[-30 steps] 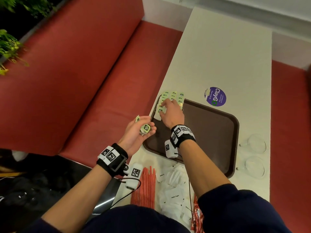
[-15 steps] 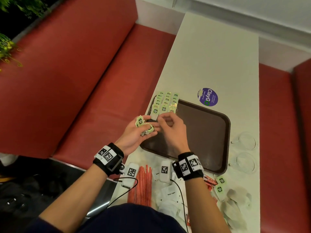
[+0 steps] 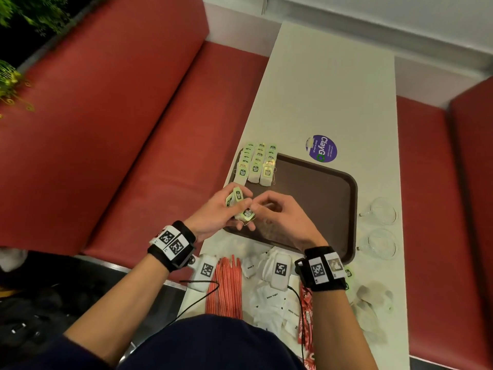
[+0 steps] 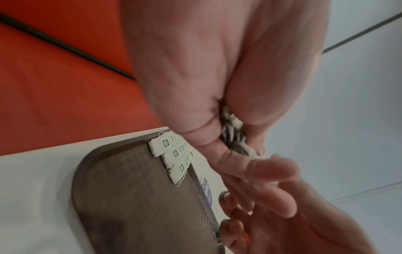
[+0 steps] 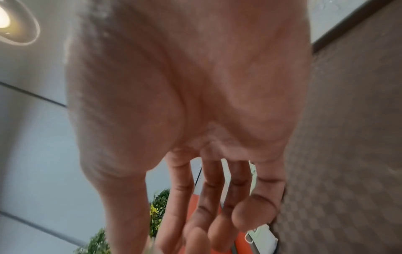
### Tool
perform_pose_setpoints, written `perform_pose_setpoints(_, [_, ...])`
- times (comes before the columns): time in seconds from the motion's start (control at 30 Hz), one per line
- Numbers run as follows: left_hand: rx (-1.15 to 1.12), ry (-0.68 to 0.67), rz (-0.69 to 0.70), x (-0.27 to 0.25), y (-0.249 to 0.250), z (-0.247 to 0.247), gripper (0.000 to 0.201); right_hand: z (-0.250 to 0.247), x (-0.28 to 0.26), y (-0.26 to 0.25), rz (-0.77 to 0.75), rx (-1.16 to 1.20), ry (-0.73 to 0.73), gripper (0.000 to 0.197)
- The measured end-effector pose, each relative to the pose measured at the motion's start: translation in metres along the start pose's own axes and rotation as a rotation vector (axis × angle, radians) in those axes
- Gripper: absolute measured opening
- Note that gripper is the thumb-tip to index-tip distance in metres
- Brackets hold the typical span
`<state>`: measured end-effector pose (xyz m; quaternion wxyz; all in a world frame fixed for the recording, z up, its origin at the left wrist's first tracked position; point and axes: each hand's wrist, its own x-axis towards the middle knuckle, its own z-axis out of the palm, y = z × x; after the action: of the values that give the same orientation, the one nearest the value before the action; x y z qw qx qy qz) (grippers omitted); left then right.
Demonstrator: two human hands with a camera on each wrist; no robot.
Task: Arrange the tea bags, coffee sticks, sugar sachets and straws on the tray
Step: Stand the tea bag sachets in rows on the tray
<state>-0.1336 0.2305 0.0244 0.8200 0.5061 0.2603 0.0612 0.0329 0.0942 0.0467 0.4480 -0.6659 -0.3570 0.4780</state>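
Tea bags [image 3: 255, 166] lie in three overlapping rows at the far-left corner of the brown tray [image 3: 320, 198]. My left hand [image 3: 218, 212] fingers clench a small bunch of tea bags [image 3: 241, 206]; my right hand [image 3: 282, 217] fingers pinch one of them. The tray sits on the white counter [image 3: 328, 97]. Straws [image 3: 226, 287] and sugar sachets [image 3: 274, 303] lie at the near edge, beside two glass cups [image 3: 381, 228]. Red bench seating [image 3: 106, 129] runs alongside.

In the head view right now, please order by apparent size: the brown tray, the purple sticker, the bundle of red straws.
1. brown tray
2. bundle of red straws
3. purple sticker
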Motion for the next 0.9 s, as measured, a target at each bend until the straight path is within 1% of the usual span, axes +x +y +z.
perform_pose_setpoints(0.07, [-0.013,-0.002,0.018,-0.001,0.000,0.002,0.022,0.001,-0.002,0.001,-0.006,-0.064,0.010,0.013])
perform_pose_setpoints(0.17, [-0.075,0.039,0.003,-0.002,0.003,0.006,0.018,0.001,-0.003,0.000,-0.031,-0.113,0.092,0.012])
perform_pose_setpoints(0.3, [-0.146,0.091,-0.040,-0.006,0.010,0.006,0.036,-0.005,-0.008,-0.009,-0.087,-0.031,0.159,0.013])
perform_pose_setpoints(0.37, [-0.115,0.095,-0.035,-0.007,0.011,0.006,0.042,-0.007,-0.010,-0.013,-0.100,-0.019,0.191,0.014])
perform_pose_setpoints(0.5, [-0.041,0.092,0.018,-0.006,0.006,0.009,0.034,-0.008,-0.009,-0.017,-0.114,-0.054,0.255,0.014])
perform_pose_setpoints(0.57, [0.045,0.128,0.047,-0.002,0.000,0.009,0.036,-0.008,-0.007,-0.018,-0.116,-0.069,0.253,0.013])
perform_pose_setpoints(0.67, [0.132,0.200,0.058,0.003,-0.006,0.009,0.026,-0.008,-0.006,-0.018,-0.147,-0.133,0.289,0.011])
perform_pose_setpoints(0.8, [0.154,0.278,0.065,0.010,-0.011,0.008,0.022,-0.005,0.003,-0.011,-0.147,-0.254,0.344,0.012])
perform_pose_setpoints(0.9, [0.098,0.346,0.023,0.016,-0.016,0.006,0.025,-0.007,0.017,-0.005,-0.122,-0.355,0.357,0.013])
